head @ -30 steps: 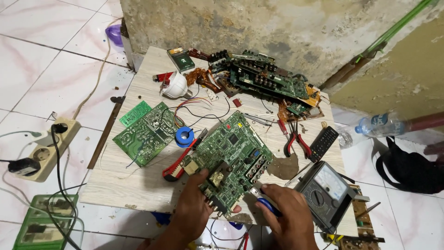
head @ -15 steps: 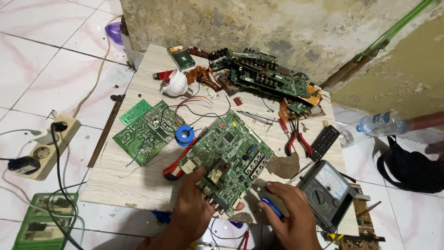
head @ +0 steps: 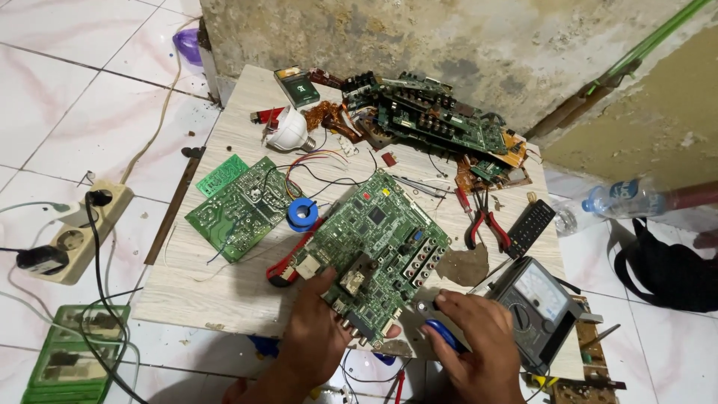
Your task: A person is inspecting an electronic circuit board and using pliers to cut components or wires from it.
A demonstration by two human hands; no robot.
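Though board (head: 378, 251) unmoved, right hand (head: 475, 344) lower.

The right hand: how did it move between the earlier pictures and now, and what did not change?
The right hand, holding a blue-handled tool, drew back from under the near edge of the big green circuit board to its right corner, beside the meter. The left hand kept its grip on the board's near edge. The board, the smaller green board, the blue roll and the red pliers stayed in place.
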